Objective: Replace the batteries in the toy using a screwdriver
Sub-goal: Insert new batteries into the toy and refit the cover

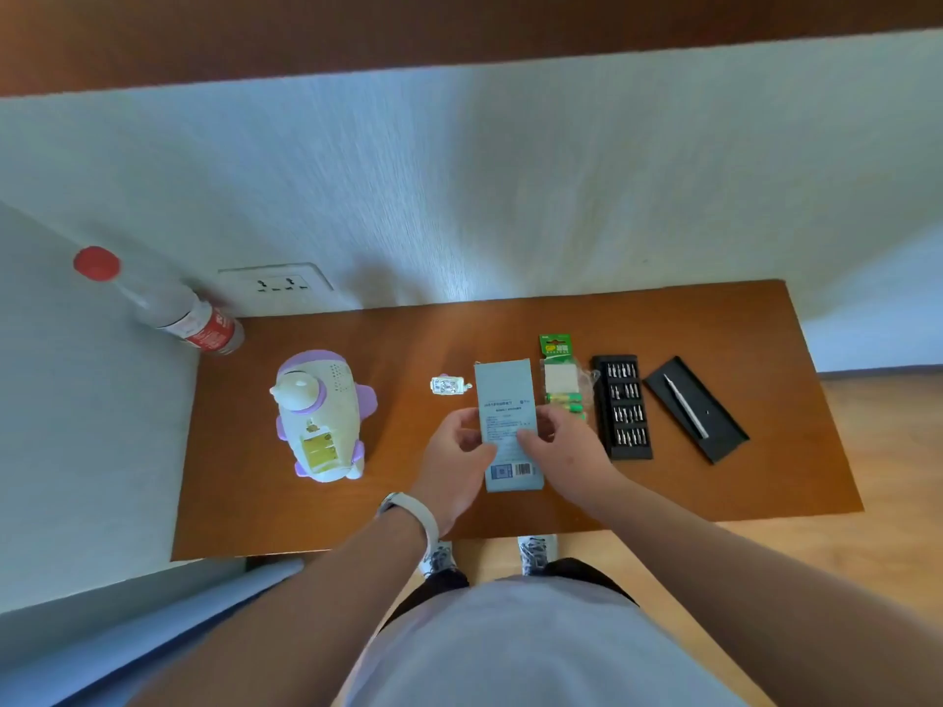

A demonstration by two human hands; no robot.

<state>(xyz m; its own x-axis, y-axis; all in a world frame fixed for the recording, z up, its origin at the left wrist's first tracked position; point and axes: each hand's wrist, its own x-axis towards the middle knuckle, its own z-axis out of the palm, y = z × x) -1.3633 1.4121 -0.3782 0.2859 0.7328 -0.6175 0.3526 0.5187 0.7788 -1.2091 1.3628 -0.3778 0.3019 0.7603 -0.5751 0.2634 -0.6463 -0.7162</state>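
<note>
The left grip (462,443) and right grip (561,446) pinch the grey box (502,392) by its sides; its print is too small to read. The green battery pack (555,349) shows "GP".

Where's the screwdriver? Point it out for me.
In the head view, the silver screwdriver lies on the black case lid at the far right of the table, just right of the bit tray.
</note>
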